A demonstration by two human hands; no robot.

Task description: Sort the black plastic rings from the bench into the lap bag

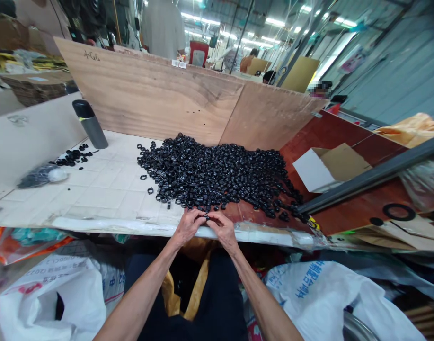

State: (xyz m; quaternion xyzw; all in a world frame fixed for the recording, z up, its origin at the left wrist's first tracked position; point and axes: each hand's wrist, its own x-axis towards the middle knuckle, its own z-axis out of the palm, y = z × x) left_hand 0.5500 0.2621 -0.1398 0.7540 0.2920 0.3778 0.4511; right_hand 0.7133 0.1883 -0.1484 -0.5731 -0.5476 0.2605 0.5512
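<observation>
My left hand [189,224] and my right hand [221,227] meet at the front edge of the workbench. Pinched between their fingertips is a small black ring [206,217], mostly covered by the fingers. Just beyond my fingers spreads a wide heap of small black rings [217,170], with a few loose ones at its left side. Below my hands, an open yellow-edged bag [200,289] sits between my legs with dark contents that I cannot make out.
A dark bottle [91,125] stands at the back left, near some small black pieces [73,156] and a plastic bag [39,175]. A wooden board [160,94] walls off the back. To the right are a metal bar [373,175] and an open carton [316,170]. White sacks [330,293] flank my legs.
</observation>
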